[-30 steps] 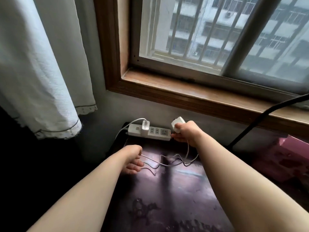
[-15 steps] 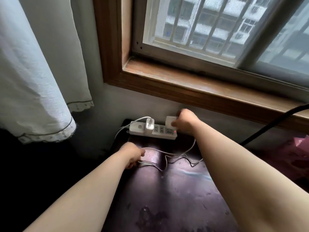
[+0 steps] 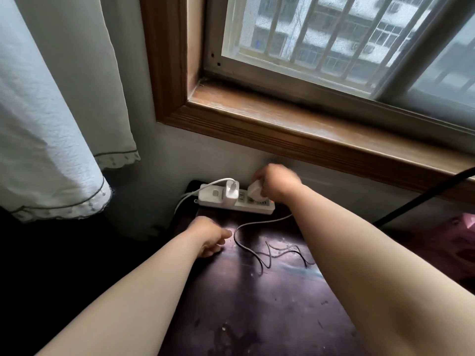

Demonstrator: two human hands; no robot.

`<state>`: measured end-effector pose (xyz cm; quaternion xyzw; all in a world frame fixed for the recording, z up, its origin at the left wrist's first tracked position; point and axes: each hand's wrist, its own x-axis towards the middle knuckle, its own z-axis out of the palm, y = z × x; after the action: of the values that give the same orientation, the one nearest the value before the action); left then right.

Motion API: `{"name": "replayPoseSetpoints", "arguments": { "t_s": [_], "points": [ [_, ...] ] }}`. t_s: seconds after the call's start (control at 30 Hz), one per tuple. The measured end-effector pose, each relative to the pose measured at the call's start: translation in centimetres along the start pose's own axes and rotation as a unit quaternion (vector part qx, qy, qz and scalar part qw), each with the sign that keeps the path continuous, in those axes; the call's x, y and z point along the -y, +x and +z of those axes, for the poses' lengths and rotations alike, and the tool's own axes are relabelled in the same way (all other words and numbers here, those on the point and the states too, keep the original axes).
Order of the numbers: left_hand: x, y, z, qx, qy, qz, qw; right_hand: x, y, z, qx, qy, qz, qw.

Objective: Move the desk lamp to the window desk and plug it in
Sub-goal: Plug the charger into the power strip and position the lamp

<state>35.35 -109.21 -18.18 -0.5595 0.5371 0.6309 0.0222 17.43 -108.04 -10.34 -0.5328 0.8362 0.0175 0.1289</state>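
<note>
A white power strip (image 3: 266,208) lies at the back of the dark desk (image 3: 246,299), against the wall under the window. My right hand (image 3: 276,183) is shut on a white plug adapter (image 3: 255,193) and holds it tilted on the strip's sockets. A thin white cable (image 3: 259,223) runs from the adapter and curls loosely over the desk. My left hand (image 3: 210,237) rests on the desk left of the cable, fingers curled, nothing visibly in it. The lamp's black arm (image 3: 421,195) crosses at the right; its head and base are out of view.
Another white charger (image 3: 232,192) with its own cable is plugged in at the strip's left end. A wooden windowsill (image 3: 308,129) overhangs the strip. A white curtain (image 3: 51,124) hangs at the left. A pink object (image 3: 462,242) sits at the desk's right edge.
My right hand carried the adapter from above the strip's right end down onto its sockets. My left hand let go of the cable, which now lies spread out to the right.
</note>
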Motion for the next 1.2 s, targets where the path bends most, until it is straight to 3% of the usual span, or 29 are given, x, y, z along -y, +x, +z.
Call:
{"name": "replayPoseSetpoints", "arguments": {
  "t_s": [0.33,0.8,1.2],
  "points": [
    [-0.7,-0.4,0.5,0.013,-0.021,0.001,1.0,0.8,0.5,0.4,-0.002,-0.056,-0.052,0.997],
    [-1.1,-0.3,1.0,0.022,-0.026,-0.005,0.999,1.7,0.3,0.6,-0.039,-0.069,-0.058,0.995],
    [-1.4,-0.2,-0.1,0.026,-0.027,0.008,0.999,2.0,0.9,0.4,-0.009,-0.062,-0.045,0.997]
  ]
}}
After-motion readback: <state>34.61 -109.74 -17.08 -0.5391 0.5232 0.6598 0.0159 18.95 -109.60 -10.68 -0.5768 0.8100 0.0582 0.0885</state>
